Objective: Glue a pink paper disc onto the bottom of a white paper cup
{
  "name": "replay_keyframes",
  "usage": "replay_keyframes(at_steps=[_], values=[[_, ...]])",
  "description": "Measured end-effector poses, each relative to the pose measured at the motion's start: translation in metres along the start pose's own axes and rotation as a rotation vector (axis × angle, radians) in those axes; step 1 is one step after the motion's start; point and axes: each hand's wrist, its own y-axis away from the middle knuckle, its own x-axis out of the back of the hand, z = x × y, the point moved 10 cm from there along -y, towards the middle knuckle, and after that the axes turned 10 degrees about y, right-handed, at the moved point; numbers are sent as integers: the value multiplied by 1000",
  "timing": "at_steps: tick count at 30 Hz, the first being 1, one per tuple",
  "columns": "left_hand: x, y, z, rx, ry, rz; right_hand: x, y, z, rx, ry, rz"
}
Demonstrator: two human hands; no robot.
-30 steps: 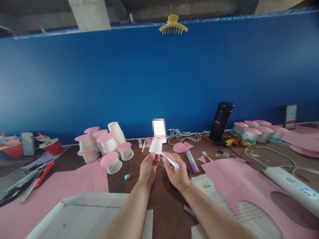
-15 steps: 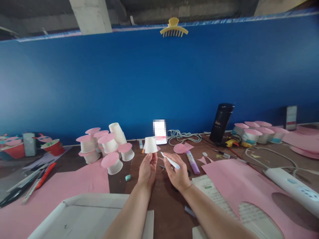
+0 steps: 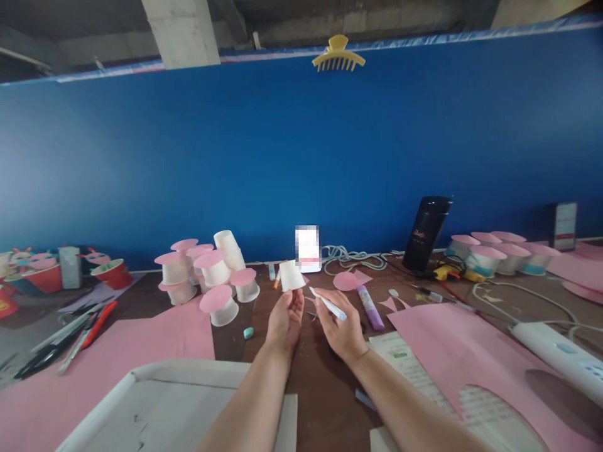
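Note:
My left hand [image 3: 286, 317] holds a white paper cup [image 3: 291, 276] by its lower rim. The cup is upside down and tilted a little to the left. In my right hand [image 3: 343, 326] is a white marker [image 3: 328, 304], gripped like a pen, its tip pointing up and left towards the cup but apart from it. Behind the cup stands a phone [image 3: 309, 248] with a lit, blurred screen. To the right of my right hand lie a purple glue stick [image 3: 370, 307] and a pink paper circle [image 3: 345, 280].
Several white cups topped with pink discs [image 3: 215, 269] stand at the left, more [image 3: 487, 252] at the right. A black thermos [image 3: 426, 232] stands before the blue partition. Cut pink paper [image 3: 452, 339], a white power strip [image 3: 560, 348] and a red-handled cutter [image 3: 98, 324] lie around.
The cup in my left hand has tipped leftwards. My right hand keeps the marker beside it. The whole view has shifted slightly, so things appear further right.

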Motion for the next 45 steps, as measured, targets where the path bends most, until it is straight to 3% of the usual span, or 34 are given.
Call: replay_keyframes(at_steps=[8,45], values=[[-8,4,-6,21,-87,-69,0,0,1,0,-9,16],[-13,8,-15,57,-303,-115,8,-4,4,0,69,61]])
